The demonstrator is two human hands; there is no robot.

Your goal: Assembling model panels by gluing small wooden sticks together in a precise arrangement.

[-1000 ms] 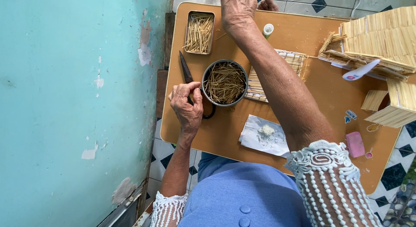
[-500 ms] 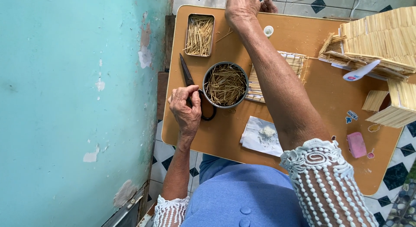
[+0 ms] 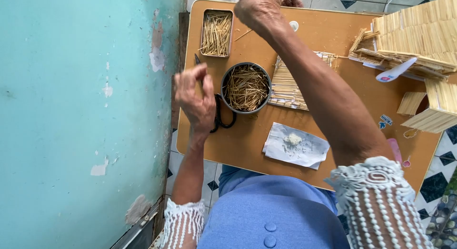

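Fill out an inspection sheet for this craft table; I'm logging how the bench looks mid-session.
Surface: small orange-brown table, partly bare, standing on patterned tiles.
Job's things: round tin of thin sticks; rectangular tin of sticks; flat stick panel; black-handled scissors beside the round tin.
Clutter: paper with a white dab; stick-built model pieces; white tube; small white round piece.
Hands: left hand raised over the scissors, fingers pinched together; right hand reaching across the far edge, grasp cut off by the frame.
Cables: nothing seen.
Surroundings: chipped turquoise wall on the left.
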